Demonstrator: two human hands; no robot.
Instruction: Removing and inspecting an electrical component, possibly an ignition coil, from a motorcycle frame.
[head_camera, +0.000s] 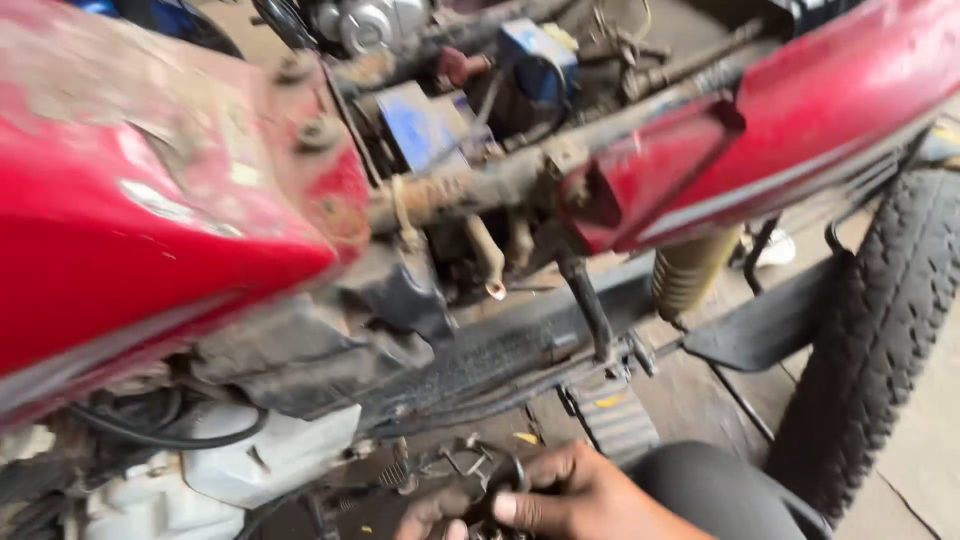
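Note:
My right hand (565, 495) reaches in from the bottom edge, low beside a red motorcycle. Its fingers are curled around a dark metal ring-shaped part (500, 470) near the footrest area. More fingertips (430, 515) show just left of it at the bottom edge, touching the same dark parts. They may belong to my left hand, but I cannot tell what they hold. Above the hands are the red fuel tank (120, 220) and the red side panel (800, 110). The seat is off, so the rusty frame tube (470, 190) lies bare.
The rear tyre (880, 330) stands at the right, with a yellowish shock spring (690, 270) beside it. A ribbed foot peg (615, 415) and a black chain cover (500, 350) sit just above my hand. My dark-clad knee (720, 490) is at the bottom. Blue parts (430, 125) sit under the frame.

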